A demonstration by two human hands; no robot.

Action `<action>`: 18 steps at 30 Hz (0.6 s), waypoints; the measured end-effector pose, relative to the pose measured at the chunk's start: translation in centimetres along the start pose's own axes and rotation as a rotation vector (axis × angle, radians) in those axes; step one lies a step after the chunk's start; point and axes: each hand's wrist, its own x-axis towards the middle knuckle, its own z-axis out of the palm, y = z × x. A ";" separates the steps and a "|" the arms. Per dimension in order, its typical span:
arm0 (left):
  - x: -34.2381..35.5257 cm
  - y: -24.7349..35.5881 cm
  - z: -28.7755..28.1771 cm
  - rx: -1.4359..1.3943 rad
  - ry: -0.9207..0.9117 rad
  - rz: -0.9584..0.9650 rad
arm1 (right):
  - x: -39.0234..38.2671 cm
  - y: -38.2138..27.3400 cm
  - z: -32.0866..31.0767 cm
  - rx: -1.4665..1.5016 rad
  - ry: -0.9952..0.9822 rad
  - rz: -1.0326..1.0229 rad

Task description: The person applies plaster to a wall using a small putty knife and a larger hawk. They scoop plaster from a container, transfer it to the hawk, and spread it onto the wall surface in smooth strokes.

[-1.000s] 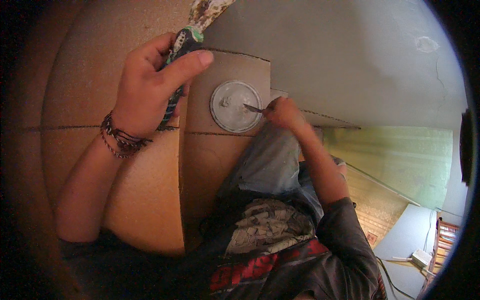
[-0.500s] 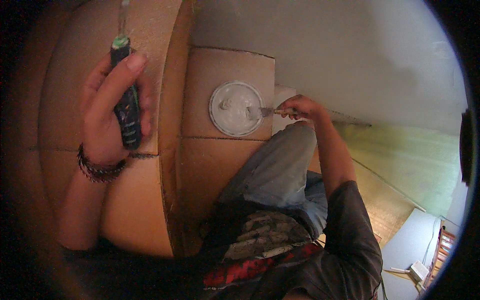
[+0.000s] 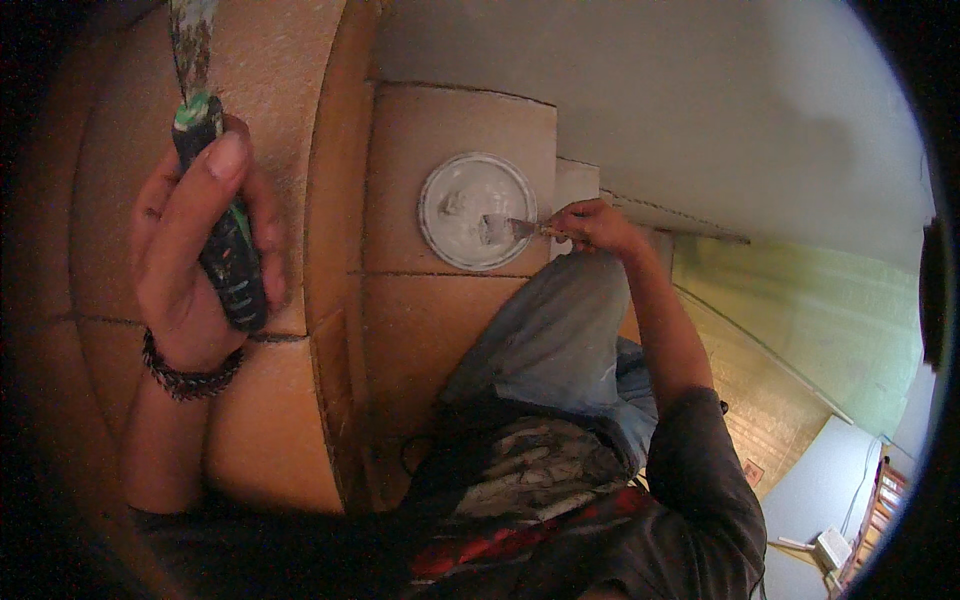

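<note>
Stained black-and-green-handled scraper [image 3: 232,270] has shifted farther left of the round white tub [image 3: 423,212]

Head view: left hand [image 3: 197,235], fingers closed round the handle, probably stiff, light, best gripped there. Tub's right: right hand [image 3: 597,226] pinches a small metal-bladed scraper [image 3: 520,229], blade within the rim.

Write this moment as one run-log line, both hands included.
left hand: grips dark-handled scraper | right hand: holds putty knife over white paste in round container | paste contact: unclear
</note>
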 end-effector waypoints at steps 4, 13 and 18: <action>-0.2 -0.1 0.0 0.011 0.024 -0.013 | -0.1 1.6 3.0 -0.034 0.068 -0.001; -0.1 -0.5 0.0 0.017 -0.007 0.004 | -4.3 -0.1 12.7 -0.025 0.308 -0.050; -0.1 -0.7 -0.1 0.024 0.004 0.033 | -4.5 0.3 11.1 0.057 0.335 -0.001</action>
